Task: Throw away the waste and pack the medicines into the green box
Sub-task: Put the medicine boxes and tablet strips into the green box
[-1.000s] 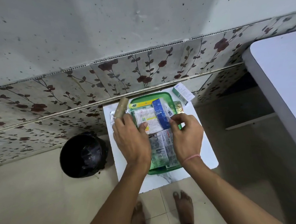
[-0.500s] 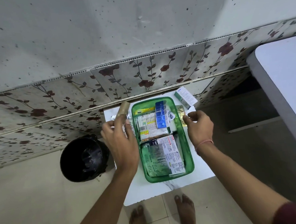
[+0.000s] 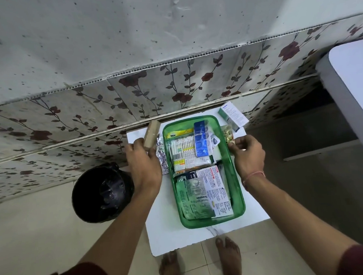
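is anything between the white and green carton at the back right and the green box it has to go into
Only the gold blister strip lies on the table between the carton and the green box; the right hand is reaching at it. The box is open on top.

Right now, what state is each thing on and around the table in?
Green box: lidless, packed with medicines.
Tan roll: gripped by the left hand.
Foil strip: on the table, left of the box.
Gold strip: outside the box, at the right hand fingertips.
White-green carton: closed, lying on the table.
Bin: open, black-lined, on the floor.
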